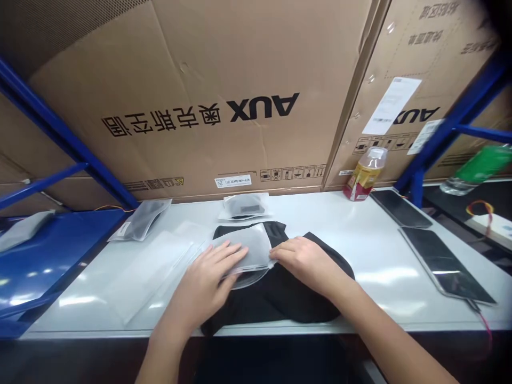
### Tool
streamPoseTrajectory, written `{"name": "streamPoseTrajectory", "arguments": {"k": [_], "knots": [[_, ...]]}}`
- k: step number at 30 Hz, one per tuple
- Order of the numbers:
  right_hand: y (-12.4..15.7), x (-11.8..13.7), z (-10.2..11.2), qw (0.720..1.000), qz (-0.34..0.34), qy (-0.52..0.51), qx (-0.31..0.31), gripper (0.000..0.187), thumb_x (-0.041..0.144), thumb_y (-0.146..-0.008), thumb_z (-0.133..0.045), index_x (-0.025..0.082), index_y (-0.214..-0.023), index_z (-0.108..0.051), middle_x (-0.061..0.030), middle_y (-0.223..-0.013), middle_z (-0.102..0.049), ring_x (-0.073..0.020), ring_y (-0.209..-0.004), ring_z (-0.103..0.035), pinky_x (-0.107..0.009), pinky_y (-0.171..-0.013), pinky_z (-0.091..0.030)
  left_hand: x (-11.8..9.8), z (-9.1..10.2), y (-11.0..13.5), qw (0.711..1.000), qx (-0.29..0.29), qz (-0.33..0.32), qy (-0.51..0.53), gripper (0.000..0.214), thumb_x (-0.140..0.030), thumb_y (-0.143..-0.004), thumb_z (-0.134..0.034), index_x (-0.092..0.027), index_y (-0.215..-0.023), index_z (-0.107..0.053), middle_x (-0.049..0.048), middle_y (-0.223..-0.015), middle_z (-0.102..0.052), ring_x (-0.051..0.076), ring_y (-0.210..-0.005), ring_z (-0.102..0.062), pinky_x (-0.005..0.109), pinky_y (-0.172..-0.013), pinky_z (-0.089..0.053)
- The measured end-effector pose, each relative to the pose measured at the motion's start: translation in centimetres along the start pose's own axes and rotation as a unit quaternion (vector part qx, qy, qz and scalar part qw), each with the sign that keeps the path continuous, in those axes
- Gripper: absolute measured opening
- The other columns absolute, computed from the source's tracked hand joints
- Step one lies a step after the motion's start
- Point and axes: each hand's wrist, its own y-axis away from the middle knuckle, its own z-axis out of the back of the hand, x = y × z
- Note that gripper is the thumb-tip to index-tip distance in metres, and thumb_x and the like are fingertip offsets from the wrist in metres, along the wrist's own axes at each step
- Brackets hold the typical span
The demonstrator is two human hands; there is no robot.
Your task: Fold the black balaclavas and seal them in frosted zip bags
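In the head view, we find the left hand (204,282) spread flat on a frosted plastic bag (245,252), pressing down without any pinch. The right hand (300,260) lies flat, fingers together, its fingertips (276,255) at the bag's right edge and its palm over a black garment (308,298). That garment sits on the white table (384,266), mostly outside the bag; we cannot tell whether any part is inside. Further back, a clear bag (234,201) already contains a dark folded item (251,208). A second bag (140,220) at left holds something indistinct. Flat frosted bags (148,274) beside the left hand appear unfilled, and we record them as outstanding.
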Motion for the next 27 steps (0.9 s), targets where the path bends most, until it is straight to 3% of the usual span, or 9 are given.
{"name": "streamPoseTrajectory", "arguments": {"k": [3, 6, 9, 12, 15, 19, 23, 27], "knots": [[0.0, 1.0, -0.5, 1.000, 0.009, 0.014, -0.010, 0.025, 0.004, -0.101, -0.053, 0.019, -0.101, -0.073, -0.0049, -0.096, -0.079, -0.0197, -0.082, -0.072, -0.035, -0.077, -0.050, -1.3, -1.1, -0.3, 0.999, -0.037, 0.008, -0.031, 0.046, -0.030, -0.099, -0.067, -0.031, -0.144, -0.061, 0.0038, -0.144, -0.069, 0.035, -0.135, -0.063, 0.061, -0.113, -0.050], [0.6, 2.0, -0.9, 0.999, 0.003, 0.024, -0.030, 0.025, 0.001, -0.100, -0.051, 0.018, -0.100, -0.070, -0.0062, -0.098, -0.078, -0.0194, -0.084, -0.070, -0.035, -0.076, -0.046, -2.6, -2.5, -1.3, 0.992, -0.103, 0.058, -0.044, 0.028, -0.012, -0.099, -0.059, -0.024, -0.122, -0.070, 0.0068, -0.124, -0.077, 0.032, -0.118, -0.070, 0.054, -0.099, -0.055], [1.2, 2.3, -1.0, 0.998, -0.019, 0.030, -0.050, 0.025, 0.000, -0.100, -0.050, 0.018, -0.098, -0.067, -0.0054, -0.098, -0.076, -0.0188, -0.084, -0.069, -0.035, -0.076, -0.044, -3.5, -2.8, -2.3, 0.990, -0.115, 0.069, -0.042, 0.025, -0.008, -0.097, -0.056, -0.021, -0.113, -0.070, 0.0074, -0.116, -0.078, 0.030, -0.108, -0.071, 0.053, -0.095, -0.055], [1.7, 2.3, -0.7, 0.997, -0.044, 0.026, -0.061, 0.021, 0.003, -0.102, -0.049, 0.018, -0.098, -0.065, -0.0054, -0.099, -0.075, -0.0188, -0.083, -0.067, -0.034, -0.074, -0.043, -4.3, -2.1, -2.5, 0.996, -0.083, 0.002, -0.032, 0.032, -0.014, -0.098, -0.060, -0.025, -0.128, -0.066, 0.0058, -0.131, -0.073, 0.031, -0.126, -0.065, 0.061, -0.114, -0.043], [2.0, 2.5, -0.4, 0.995, -0.065, 0.002, -0.080, 0.017, 0.007, -0.104, -0.050, 0.018, -0.099, -0.062, -0.0053, -0.105, -0.075, -0.0187, -0.087, -0.068, -0.034, -0.075, -0.042, -5.4, -1.9, -2.1, 0.992, -0.115, -0.059, -0.014, 0.031, -0.024, -0.100, -0.064, -0.026, -0.131, -0.065, 0.0076, -0.138, -0.068, 0.032, -0.140, -0.054, 0.065, -0.125, -0.029], [2.0, 3.3, -0.3, 0.995, -0.038, 0.008, -0.093, 0.017, 0.007, -0.103, -0.052, 0.020, -0.099, -0.062, -0.0041, -0.104, -0.076, -0.0192, -0.087, -0.066, -0.035, -0.078, -0.042, -6.2, -2.8, -1.8, 0.976, -0.207, -0.061, -0.008, 0.011, -0.019, -0.100, -0.067, -0.024, -0.108, -0.073, 0.0044, -0.112, -0.077, 0.028, -0.123, -0.066, 0.058, -0.120, -0.038], [2.1, 3.9, 0.0, 0.994, -0.001, 0.040, -0.103, 0.022, 0.002, -0.099, -0.050, 0.019, -0.100, -0.063, -0.0045, -0.103, -0.075, -0.0193, -0.086, -0.065, -0.036, -0.078, -0.041, -6.4, -2.8, -2.3, 0.959, -0.267, -0.098, -0.006, 0.016, -0.011, -0.094, -0.073, -0.023, -0.105, -0.074, -0.0016, -0.100, -0.082, 0.025, -0.108, -0.074, 0.055, -0.115, -0.043], [2.3, 3.8, 0.4, 0.996, 0.003, 0.058, -0.063, 0.026, -0.003, -0.094, -0.048, 0.019, -0.099, -0.062, -0.0059, -0.106, -0.075, -0.0194, -0.085, -0.065, -0.037, -0.077, -0.041, -6.7, -1.8, -2.9, 0.945, -0.285, -0.159, -0.037, 0.017, -0.012, -0.090, -0.079, -0.022, -0.103, -0.075, -0.0020, -0.100, -0.084, 0.023, -0.099, -0.078, 0.051, -0.110, -0.049]]}}
